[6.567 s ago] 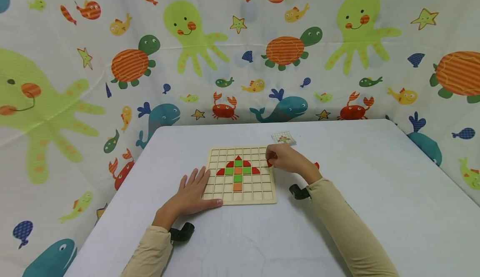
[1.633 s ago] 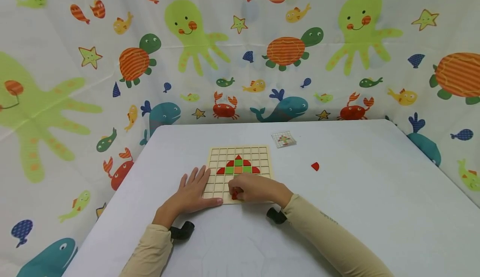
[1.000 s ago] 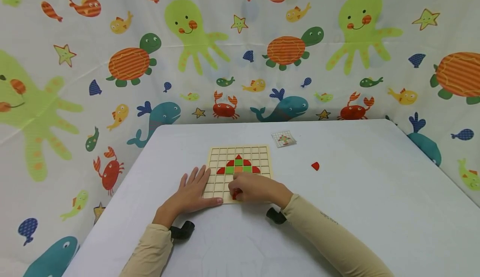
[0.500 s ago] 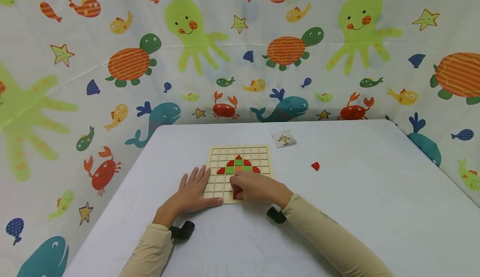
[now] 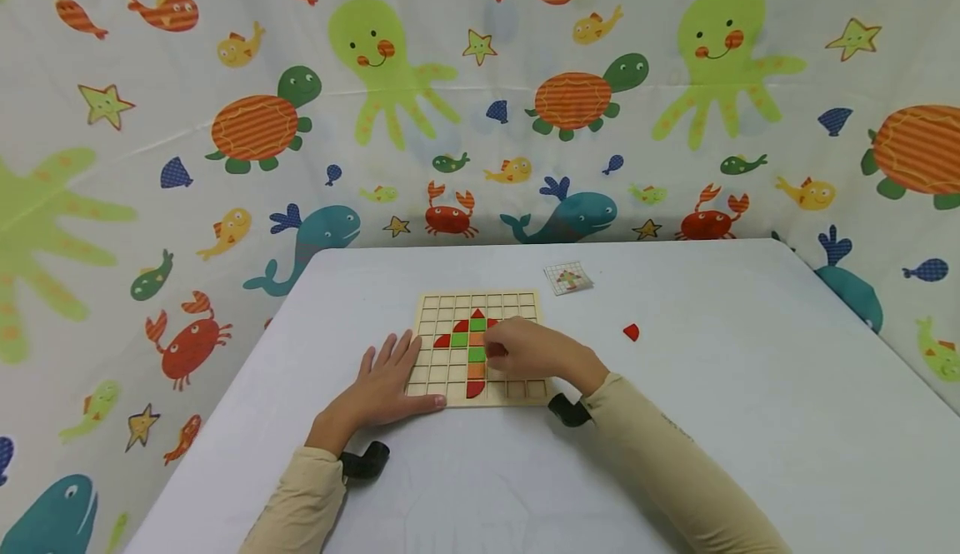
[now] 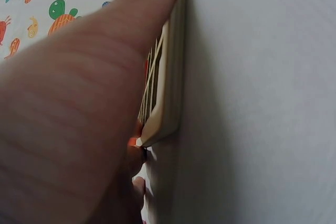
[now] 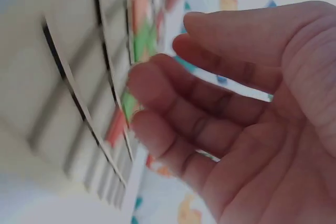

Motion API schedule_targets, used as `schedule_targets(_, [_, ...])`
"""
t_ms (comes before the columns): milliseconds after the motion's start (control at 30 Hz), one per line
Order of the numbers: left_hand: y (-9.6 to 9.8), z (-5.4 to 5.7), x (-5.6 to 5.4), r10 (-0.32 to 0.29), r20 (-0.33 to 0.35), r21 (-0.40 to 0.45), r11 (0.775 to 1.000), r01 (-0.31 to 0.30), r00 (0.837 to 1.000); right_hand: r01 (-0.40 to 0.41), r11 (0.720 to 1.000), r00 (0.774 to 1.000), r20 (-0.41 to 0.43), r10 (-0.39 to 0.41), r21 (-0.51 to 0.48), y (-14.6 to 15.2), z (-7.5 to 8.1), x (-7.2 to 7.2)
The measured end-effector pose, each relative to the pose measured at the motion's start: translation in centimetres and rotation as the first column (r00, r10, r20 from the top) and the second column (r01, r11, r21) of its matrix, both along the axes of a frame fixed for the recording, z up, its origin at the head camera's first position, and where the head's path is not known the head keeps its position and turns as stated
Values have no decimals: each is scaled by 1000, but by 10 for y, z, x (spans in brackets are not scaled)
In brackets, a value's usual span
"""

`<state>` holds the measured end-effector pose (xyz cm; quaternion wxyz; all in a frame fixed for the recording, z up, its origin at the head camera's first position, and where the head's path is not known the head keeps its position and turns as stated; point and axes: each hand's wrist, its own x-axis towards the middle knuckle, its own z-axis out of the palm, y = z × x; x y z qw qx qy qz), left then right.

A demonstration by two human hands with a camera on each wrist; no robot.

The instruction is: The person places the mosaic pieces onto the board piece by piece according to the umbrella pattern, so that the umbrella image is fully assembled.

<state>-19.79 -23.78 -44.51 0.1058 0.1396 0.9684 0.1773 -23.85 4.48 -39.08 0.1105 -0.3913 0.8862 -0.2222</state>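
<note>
On the table lies a square wooden grid board [image 5: 442,371] bearing red, green and orange tiles. They make a triangular top with a column below it. A red curved-edge tile [image 5: 476,389] sits in the column's lowest cell, under an orange tile [image 5: 476,370]. My left hand [image 5: 386,387] rests on the board's lower left edge, fingers spread; its thumb [image 6: 152,3] lies along the front rim. Just over the board's right half is my right hand [image 5: 536,350], hiding some tiles. The right wrist view shows its fingers [image 7: 157,87] loosely bent, with nothing between them and the thumb.
One loose red tile [image 5: 632,332] with a curved edge lies on the white table [image 5: 720,387], right of the board. A small card [image 5: 568,278] with a printed grid picture lies behind the board. A sea-animal curtain [image 5: 480,96] hangs beyond the table.
My right hand has let go of the red tile at the column's foot and moved up and right. The column's tiles are now uncovered. My left hand stays in place.
</note>
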Motion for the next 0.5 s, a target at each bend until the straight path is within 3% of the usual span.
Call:
schedule_targets(133, [0, 0, -1, -6, -3, -6, 1000, 6, 1000, 67, 998, 997, 29, -68, 22, 26, 11, -11])
schedule_targets(267, [0, -1, -2, -9, 1, -6, 1000, 9, 1000, 190, 978, 980, 44, -195, 89, 57, 21, -21])
schedule_targets(367, [1, -1, -3, -9, 8, -3, 1000, 9, 1000, 308, 943, 949, 34, -315, 129, 83, 26, -29])
schedule_targets(500, [1, 0, -3, -6, 7, -3, 1000, 6, 1000, 453, 872, 882, 51, -469, 185, 117, 32, -34])
